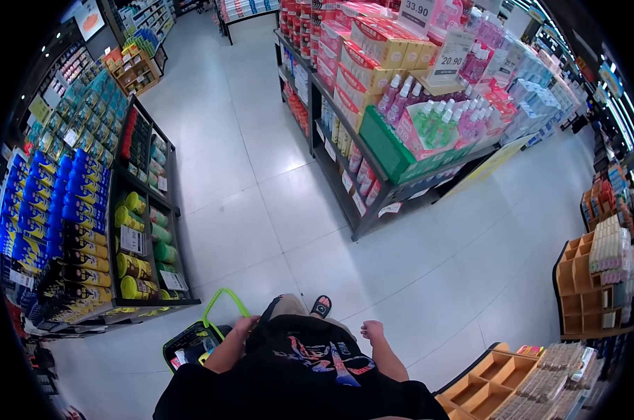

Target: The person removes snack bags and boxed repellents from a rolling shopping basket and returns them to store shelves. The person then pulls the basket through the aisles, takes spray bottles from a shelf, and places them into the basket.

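At my left side is a black shopping basket [168, 348] with a bright green handle [224, 294] and several small packages inside. My left hand [245, 325] is closed where one end of the handle meets it, and my forearm covers part of the basket. Out to the other side, my right hand [372, 330] hangs over the floor with its fingers curled and nothing visible in them. Between the hands are my black printed shirt [317, 350] and one sandalled foot [321, 306].
Shelves of yellow canisters [136, 266] and blue packs [86, 175] stand close on the left. Ahead right is a display table with a green tray [380, 147] of pump bottles [436, 129]. A wooden compartment rack [488, 374] is near my right. Grey tiled floor [254, 203] runs between them.
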The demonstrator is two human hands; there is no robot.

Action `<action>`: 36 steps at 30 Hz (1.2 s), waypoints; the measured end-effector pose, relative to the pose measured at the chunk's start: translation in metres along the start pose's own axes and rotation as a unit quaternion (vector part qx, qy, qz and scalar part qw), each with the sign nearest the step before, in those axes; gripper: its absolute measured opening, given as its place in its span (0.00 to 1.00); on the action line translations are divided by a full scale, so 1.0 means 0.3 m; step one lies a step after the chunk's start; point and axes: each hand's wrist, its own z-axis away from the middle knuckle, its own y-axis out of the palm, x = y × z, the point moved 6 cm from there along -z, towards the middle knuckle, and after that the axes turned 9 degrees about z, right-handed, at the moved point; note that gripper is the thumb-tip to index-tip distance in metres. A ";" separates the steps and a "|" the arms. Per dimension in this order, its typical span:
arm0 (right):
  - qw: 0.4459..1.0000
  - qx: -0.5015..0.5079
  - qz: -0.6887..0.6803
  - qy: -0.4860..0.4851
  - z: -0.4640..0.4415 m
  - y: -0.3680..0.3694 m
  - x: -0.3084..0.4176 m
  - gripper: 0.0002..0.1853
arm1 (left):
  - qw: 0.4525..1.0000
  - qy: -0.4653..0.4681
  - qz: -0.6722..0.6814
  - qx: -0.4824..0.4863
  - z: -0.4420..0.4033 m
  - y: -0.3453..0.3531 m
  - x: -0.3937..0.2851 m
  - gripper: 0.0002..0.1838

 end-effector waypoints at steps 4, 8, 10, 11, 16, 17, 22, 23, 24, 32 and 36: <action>1.000 0.004 -0.004 -0.010 -0.008 0.004 0.025 0.10 | 0.997 0.022 0.008 -0.080 0.004 0.015 -0.032 0.11; 1.000 0.008 0.016 0.005 -0.023 0.041 0.034 0.10 | 0.993 0.045 -0.016 -0.104 -0.035 -0.017 -0.025 0.12; 0.999 0.022 0.032 0.017 -0.056 0.062 0.020 0.10 | 0.993 -0.011 -0.074 -0.087 -0.042 -0.025 -0.011 0.18; 0.999 0.026 0.019 0.002 -0.059 0.072 0.029 0.10 | 0.982 0.051 -0.178 -0.039 -0.113 -0.053 0.029 0.18; 0.998 0.025 0.053 -0.009 -0.106 0.117 0.124 0.09 | 0.980 0.195 -0.026 0.025 -0.132 -0.082 0.017 0.12; 0.996 0.029 0.081 -0.021 -0.118 0.124 0.149 0.09 | 0.980 0.195 -0.037 0.035 -0.131 -0.070 -0.009 0.12; 0.998 0.003 0.053 -0.038 -0.144 0.140 0.302 0.11 | 0.992 0.024 -0.110 0.052 -0.212 -0.085 -0.067 0.17; 0.998 -0.001 0.048 -0.049 -0.142 0.133 0.336 0.11 | 0.991 0.012 -0.125 0.054 -0.235 -0.098 -0.078 0.17; 0.998 -0.010 0.044 -0.048 -0.142 0.120 0.365 0.11 | 0.989 0.003 -0.138 0.055 -0.263 -0.113 -0.090 0.17; 0.997 -0.040 0.052 -0.035 -0.108 0.117 0.450 0.12 | 0.983 -0.014 -0.181 0.042 -0.436 -0.155 -0.128 0.18; 0.996 -0.044 0.078 -0.026 -0.107 0.147 0.447 0.11 | 0.979 -0.008 -0.196 0.047 -0.471 -0.129 -0.151 0.19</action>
